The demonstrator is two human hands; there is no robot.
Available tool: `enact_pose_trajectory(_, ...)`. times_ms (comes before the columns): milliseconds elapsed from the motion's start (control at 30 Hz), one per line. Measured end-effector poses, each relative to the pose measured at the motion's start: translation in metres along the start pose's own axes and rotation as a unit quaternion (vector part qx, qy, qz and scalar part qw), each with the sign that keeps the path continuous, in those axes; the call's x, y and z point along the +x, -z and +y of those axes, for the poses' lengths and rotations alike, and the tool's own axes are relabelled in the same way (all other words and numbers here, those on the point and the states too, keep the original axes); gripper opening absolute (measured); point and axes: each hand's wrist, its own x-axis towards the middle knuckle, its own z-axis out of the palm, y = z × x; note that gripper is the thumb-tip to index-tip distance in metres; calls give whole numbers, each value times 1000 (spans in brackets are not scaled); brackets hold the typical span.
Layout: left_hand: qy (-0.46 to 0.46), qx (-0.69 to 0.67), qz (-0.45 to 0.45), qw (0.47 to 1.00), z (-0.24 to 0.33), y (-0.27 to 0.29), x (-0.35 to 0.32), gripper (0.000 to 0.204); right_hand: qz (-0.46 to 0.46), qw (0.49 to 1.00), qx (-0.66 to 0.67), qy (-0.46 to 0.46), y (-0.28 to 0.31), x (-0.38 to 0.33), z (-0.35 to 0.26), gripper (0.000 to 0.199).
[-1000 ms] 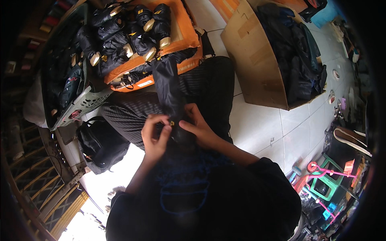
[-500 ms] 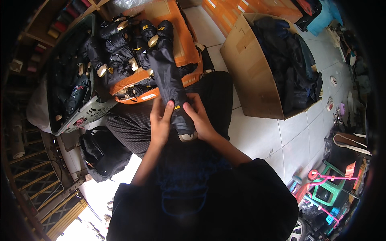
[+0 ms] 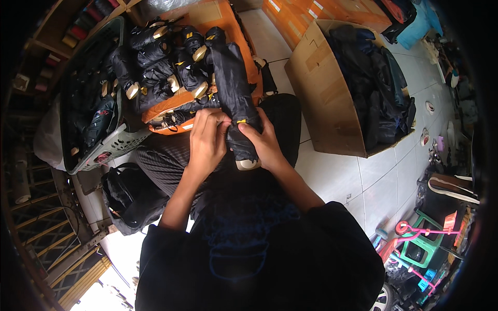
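A folded black umbrella (image 3: 234, 83) with a pale beige handle end slants across my lap, its handle toward me. My right hand (image 3: 267, 147) is closed round its lower part, thumb on the cloth beside a small yellow tag (image 3: 241, 121). On the other side, my left hand (image 3: 205, 142) has its fingertips pinched together at the edge of the umbrella's cloth; the exact bit between them is hidden. Beyond lie several more rolled black umbrellas (image 3: 155, 52) with beige handles, piled on an orange-taped carton (image 3: 220, 13).
A grey plastic basket (image 3: 116, 142) of dark umbrellas stands at the left, a black bag (image 3: 132, 194) below it. At the right, an open cardboard box (image 3: 321, 93) holds dark cloth items on the tiled floor (image 3: 381, 173). A green stool (image 3: 423, 249) and pink scooter lie farther right.
The umbrella has shifted slightly right and stands a little more upright. My left thumb has come off its front, and the left fingers now pinch at its side. The right hand keeps its grip.
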Motion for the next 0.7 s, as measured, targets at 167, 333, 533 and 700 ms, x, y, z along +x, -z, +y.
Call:
enact_pose_trajectory(167,4,-130,-25,991,21,-5,-9,13,101,993,0,63,9,17,-10,34)
enact_pose_trajectory(333,336,-512,-46,789,4,-4,17,40,-84,993,87,0,8,8,-35,42)
enact_pose_trajectory(533,343,-432,-11,834,9,-21,9,42,-49,987,74,-137,-3,3,-36,59)
enact_pose_trajectory(700,410,-591,16,694,4,-16,14,52,-76,992,-19,-96,5,2,-23,54)
